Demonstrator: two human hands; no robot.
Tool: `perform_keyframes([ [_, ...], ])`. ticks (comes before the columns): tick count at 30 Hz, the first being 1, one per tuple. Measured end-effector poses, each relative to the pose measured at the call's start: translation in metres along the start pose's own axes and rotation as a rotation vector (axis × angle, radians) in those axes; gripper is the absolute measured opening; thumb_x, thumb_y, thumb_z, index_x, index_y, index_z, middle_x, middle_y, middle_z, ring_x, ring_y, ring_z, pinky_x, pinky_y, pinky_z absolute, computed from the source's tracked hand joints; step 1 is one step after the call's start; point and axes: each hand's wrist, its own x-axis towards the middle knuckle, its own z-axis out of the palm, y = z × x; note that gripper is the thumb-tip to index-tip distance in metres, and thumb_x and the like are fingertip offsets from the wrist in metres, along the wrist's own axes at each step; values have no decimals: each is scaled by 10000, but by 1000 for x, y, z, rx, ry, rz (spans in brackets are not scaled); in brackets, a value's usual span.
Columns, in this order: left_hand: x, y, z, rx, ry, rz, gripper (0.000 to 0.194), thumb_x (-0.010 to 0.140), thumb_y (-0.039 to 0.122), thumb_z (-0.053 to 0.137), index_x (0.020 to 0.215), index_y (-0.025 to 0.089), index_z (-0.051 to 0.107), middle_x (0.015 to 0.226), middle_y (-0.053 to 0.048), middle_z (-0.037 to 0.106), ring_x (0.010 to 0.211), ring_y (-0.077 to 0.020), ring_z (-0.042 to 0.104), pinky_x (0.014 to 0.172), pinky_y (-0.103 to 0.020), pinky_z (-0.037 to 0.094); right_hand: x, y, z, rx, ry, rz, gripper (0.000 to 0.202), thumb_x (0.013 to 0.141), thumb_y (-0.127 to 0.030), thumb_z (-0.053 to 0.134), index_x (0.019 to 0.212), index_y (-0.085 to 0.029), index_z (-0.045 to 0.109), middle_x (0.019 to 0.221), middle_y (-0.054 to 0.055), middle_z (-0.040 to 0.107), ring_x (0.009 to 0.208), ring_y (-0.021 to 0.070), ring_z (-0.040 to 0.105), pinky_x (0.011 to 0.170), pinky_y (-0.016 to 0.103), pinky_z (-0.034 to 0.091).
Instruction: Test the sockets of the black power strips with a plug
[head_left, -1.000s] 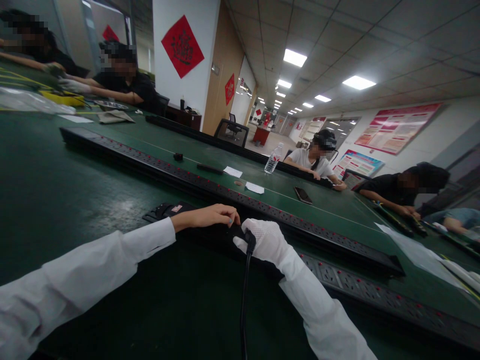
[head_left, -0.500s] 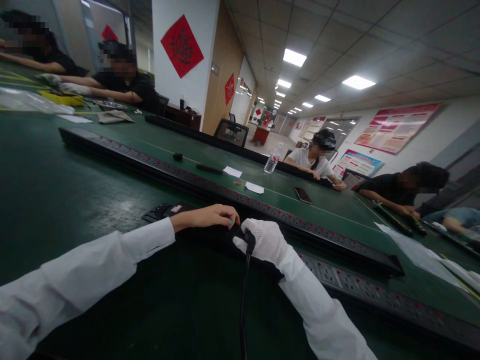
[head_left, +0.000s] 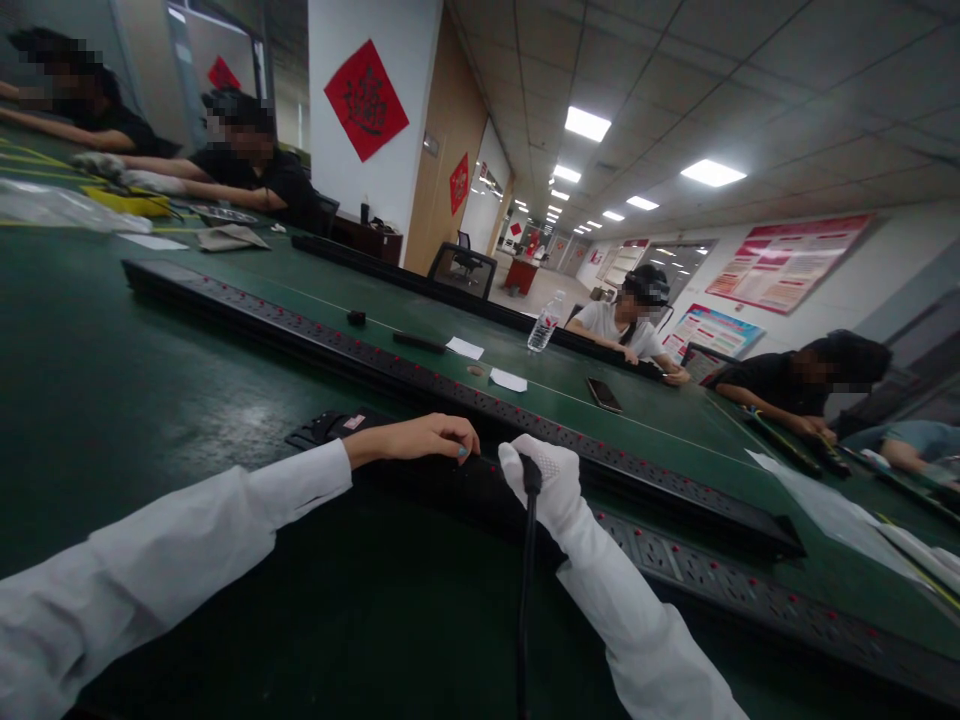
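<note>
A long black power strip (head_left: 711, 578) with sockets and small red switches lies slantwise before me. My left hand (head_left: 435, 437), bare, lies over its near-left stretch with bent fingers and thumb holding it. To the right, my white-gloved right hand (head_left: 551, 478) is closed round a black plug (head_left: 532, 478), just above the same strip. From the plug a black cable (head_left: 528, 600) hangs toward me. The plug's front end is hidden by the glove, so I cannot tell whether it touches a socket.
Another power strip (head_left: 360, 347) lies just beyond, across the green table (head_left: 187, 420). Farther off are a phone (head_left: 604, 394), a water bottle (head_left: 545, 322), paper slips (head_left: 508, 380) and a third long black strip (head_left: 390, 267). Several co-workers sit around the table.
My right hand has moved right along the strip with the plug and its cable, away from my left hand. My left hand stays nearly in place.
</note>
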Motion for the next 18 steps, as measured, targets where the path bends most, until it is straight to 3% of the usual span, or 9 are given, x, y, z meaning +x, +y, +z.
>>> perform_keyframes([
  [3, 0, 1, 0, 2, 6, 5, 105, 772, 217, 479, 812, 156, 555, 1009, -20, 551, 938, -148, 487, 853, -249, 341, -2, 4, 0, 125, 64, 124, 361, 844, -418, 362, 602, -193, 508, 517, -26, 518, 502, 81, 488, 537, 183, 332],
  [7, 0, 0, 0, 8, 15, 27, 96, 762, 207, 475, 765, 146, 549, 987, -23, 560, 915, -148, 492, 839, -250, 345, 0, 3, 7, 232, 10, 227, 396, 852, -445, 336, 601, -194, 511, 516, -31, 518, 516, 94, 506, 538, 188, 352],
  [12, 2, -5, -1, -41, 52, 27, 95, 727, 182, 469, 766, 146, 548, 853, -4, 565, 829, -137, 503, 785, -248, 370, 14, -13, 20, 237, -42, 173, 414, 872, -441, 275, 720, -186, 563, 636, -12, 590, 600, 115, 553, 569, 201, 372],
  [15, 2, -7, -1, -93, 142, 10, 108, 705, 180, 458, 765, 144, 540, 826, -2, 550, 801, -137, 499, 757, -249, 386, 24, -24, 26, 88, -45, 119, 387, 851, -447, 320, 704, -189, 569, 599, -2, 588, 543, 119, 536, 524, 210, 334],
  [18, 1, -9, 0, -118, 249, -13, 121, 689, 196, 459, 758, 139, 539, 884, -20, 545, 839, -150, 493, 770, -261, 391, 29, -32, 30, -228, -27, 29, 338, 841, -412, 348, 725, -201, 585, 539, 6, 576, 487, 114, 514, 489, 215, 260],
])
